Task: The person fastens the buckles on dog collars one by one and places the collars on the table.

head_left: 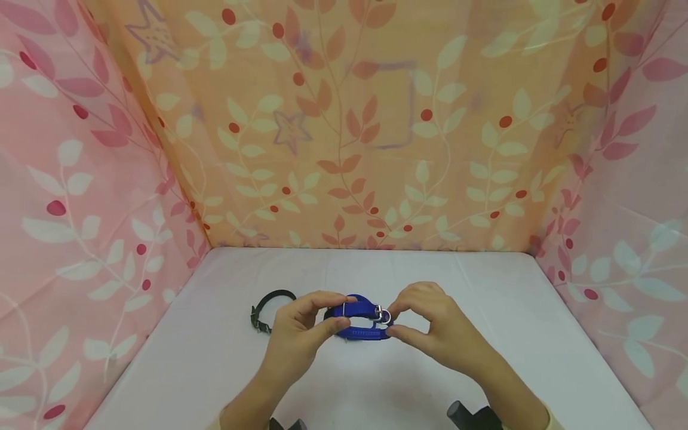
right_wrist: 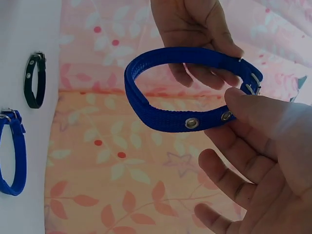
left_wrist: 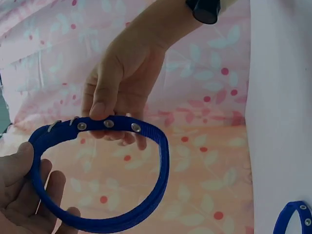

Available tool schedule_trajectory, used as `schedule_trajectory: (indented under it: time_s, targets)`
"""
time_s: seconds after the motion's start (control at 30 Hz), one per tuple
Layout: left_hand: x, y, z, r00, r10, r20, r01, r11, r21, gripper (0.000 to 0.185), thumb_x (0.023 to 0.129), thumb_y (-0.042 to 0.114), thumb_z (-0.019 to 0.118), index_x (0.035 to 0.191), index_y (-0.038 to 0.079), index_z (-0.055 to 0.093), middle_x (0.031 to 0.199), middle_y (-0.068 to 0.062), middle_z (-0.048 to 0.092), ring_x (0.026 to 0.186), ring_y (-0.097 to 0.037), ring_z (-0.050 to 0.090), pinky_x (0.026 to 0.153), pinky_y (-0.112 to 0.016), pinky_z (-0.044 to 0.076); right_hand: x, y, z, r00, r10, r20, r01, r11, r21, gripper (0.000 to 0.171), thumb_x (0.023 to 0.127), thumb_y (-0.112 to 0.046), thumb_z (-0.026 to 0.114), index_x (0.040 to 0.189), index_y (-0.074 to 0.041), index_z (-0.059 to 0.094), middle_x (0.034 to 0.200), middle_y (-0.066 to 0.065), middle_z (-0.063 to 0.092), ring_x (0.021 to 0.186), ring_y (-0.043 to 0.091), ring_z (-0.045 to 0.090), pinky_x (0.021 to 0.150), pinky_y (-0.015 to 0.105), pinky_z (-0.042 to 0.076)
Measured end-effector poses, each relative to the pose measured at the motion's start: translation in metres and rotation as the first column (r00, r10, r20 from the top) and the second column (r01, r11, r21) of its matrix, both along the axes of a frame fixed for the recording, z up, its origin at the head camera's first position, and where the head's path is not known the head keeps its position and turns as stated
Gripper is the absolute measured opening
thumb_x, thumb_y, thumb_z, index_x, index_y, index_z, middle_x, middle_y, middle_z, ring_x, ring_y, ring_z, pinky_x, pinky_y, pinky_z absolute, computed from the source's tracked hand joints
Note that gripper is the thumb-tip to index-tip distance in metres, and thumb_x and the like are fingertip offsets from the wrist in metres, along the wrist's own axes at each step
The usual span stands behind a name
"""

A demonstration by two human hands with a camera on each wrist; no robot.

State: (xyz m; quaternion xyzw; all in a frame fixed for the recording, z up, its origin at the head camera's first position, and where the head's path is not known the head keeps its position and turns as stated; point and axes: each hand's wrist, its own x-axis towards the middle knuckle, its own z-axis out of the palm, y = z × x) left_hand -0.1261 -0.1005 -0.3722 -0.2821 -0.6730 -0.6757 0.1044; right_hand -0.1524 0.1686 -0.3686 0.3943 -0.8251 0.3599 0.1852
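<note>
— So where is the blue collar?
— Held up between both hands, just above the white counter.
— And the fingers?
— The left hand pinches its left side, thumb against forefinger; the right hand pinches the end by the metal buckle.
— Anything else?
— A black collar lies on the counter behind the left hand. Another blue collar lies nearby, I think; it shows only in the wrist views.
</note>
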Motion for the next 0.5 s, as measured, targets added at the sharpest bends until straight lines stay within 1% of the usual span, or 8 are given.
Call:
schedule_trajectory:
  time_s: [0.13,0.27,0.37,0.5]
  targets:
    - [-0.003,-0.006,0.003,0.996,0.083,-0.018,-0.084,0.991,-0.105,0.026,0.093,0.008,0.074,0.118,0.015,0.073,0.119,-0.001,0.076,0.121,-0.022,0.066,0.103,-0.030,0.053,-0.003,0.004,0.001,0.999,-0.033,-0.024,0.033,0.999,0.002,0.027,0.084,-0.020,0.087,0.104,-0.030,0.072,0.101,-0.022,0.069,0.106,0.007,0.060,0.101,0.033,0.042]
    - [-0.006,-0.010,0.005,0.989,0.140,-0.047,-0.146,0.974,-0.171,0.024,0.094,0.011,0.074,0.116,0.019,0.074,0.116,0.005,0.076,0.117,-0.019,0.068,0.103,-0.029,0.052,-0.007,0.006,0.001,0.996,-0.065,-0.061,0.066,0.998,0.011,0.025,0.084,-0.019,0.086,0.103,-0.028,0.073,0.099,-0.020,0.069,0.105,0.008,0.060,0.103,0.036,0.040]
    - [-0.008,-0.010,0.006,0.981,0.175,-0.088,-0.190,0.960,-0.208,0.023,0.092,0.012,0.075,0.113,0.021,0.075,0.112,0.008,0.076,0.113,-0.016,0.070,0.101,-0.029,0.053,-0.010,0.006,0.001,0.989,-0.079,-0.121,0.082,0.996,0.020,0.023,0.084,-0.020,0.085,0.102,-0.027,0.073,0.099,-0.020,0.069,0.104,0.008,0.060,0.104,0.040,0.038]
    - [-0.009,-0.010,0.005,0.965,0.219,-0.146,-0.250,0.938,-0.240,0.024,0.089,0.011,0.078,0.110,0.023,0.076,0.107,0.012,0.076,0.106,-0.013,0.071,0.096,-0.029,0.056,-0.015,0.008,0.000,0.969,-0.086,-0.232,0.096,0.995,0.032,0.020,0.085,-0.023,0.084,0.101,-0.024,0.073,0.097,-0.017,0.069,0.101,0.010,0.060,0.103,0.045,0.037]
